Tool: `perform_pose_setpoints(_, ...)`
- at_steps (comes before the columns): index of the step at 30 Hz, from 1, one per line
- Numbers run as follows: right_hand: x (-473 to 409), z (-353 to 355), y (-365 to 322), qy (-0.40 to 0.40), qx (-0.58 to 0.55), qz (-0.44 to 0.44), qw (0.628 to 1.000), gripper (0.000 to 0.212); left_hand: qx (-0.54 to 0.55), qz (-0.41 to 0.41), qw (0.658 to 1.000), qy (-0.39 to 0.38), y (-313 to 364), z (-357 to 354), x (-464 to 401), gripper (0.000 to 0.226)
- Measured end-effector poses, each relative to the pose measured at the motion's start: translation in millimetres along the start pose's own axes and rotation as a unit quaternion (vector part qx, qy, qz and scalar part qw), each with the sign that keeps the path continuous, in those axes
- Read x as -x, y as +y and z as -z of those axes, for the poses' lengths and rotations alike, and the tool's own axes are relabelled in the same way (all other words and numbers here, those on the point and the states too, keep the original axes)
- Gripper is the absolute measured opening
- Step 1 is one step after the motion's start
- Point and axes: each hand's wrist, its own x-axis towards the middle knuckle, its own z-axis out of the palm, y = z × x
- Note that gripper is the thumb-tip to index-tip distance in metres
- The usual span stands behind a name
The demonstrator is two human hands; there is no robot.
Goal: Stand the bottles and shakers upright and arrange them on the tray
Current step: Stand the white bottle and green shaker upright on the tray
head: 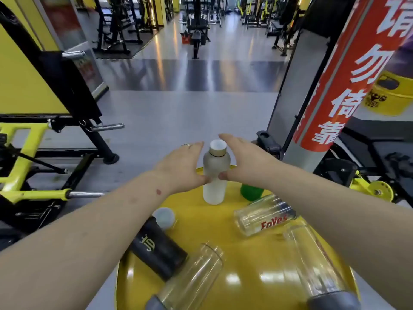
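A frosted white bottle (215, 175) with a gold-ringed cap stands upright at the far side of the round yellow tray (245, 276). My left hand (183, 166) and my right hand (243, 162) flank it, thumbs touching its body, fingers spread and not wrapped around it. A black shaker (156, 247) with a pale lid lies on its side at the left. A clear bottle (192, 280) lies near the front, another clear bottle (312, 265) at the right. A clear "FoYes" bottle (263, 218) lies behind them. A green item (251, 192) sits partly hidden under my right forearm.
A dark-lidded bottle (268, 142) stands just beyond my right hand. A red-wrapped pillar (348, 74) rises at the right. Yellow and black gym machines (44, 153) stand to the left, with grey floor (178, 113) ahead.
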Motion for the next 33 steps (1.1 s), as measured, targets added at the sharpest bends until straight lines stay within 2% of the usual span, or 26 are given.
perform_pose_setpoints(2,-7.4,0.5,6.3,-0.008,0.008,0.015,1.000,0.101,0.002,0.007,1.000,0.001,0.0,-3.8,-6.7,0.102)
perform_pose_setpoints(7,-20.8,-5.7,16.0,-0.005,-0.016,0.012,1.000,0.081,0.049,0.019,0.999,0.011,-1.1,-19.4,-26.0,0.060)
perform_pose_setpoints(14,-27.0,-6.5,24.1,0.010,0.004,0.001,1.000,0.068,0.118,0.016,0.993,0.019,-1.7,-23.3,-36.2,0.045)
perform_pose_setpoints(25,-20.7,-5.0,28.3,0.021,0.050,-0.002,0.999,0.068,0.124,-0.015,0.992,-0.002,2.6,-27.2,-38.9,0.039)
perform_pose_setpoints(28,-18.2,-1.0,29.9,0.018,0.051,0.008,0.998,0.066,0.114,-0.012,0.993,-0.003,3.7,-28.2,-38.2,0.044)
perform_pose_setpoints(31,-14.4,13.0,37.0,0.092,0.068,0.021,0.993,0.061,0.115,-0.007,0.993,-0.002,5.6,-27.8,-35.8,0.054)
perform_pose_setpoints(33,-13.3,22.4,46.4,0.146,0.111,-0.005,0.983,0.061,0.121,-0.002,0.993,-0.004,7.1,-26.4,-33.5,0.055)
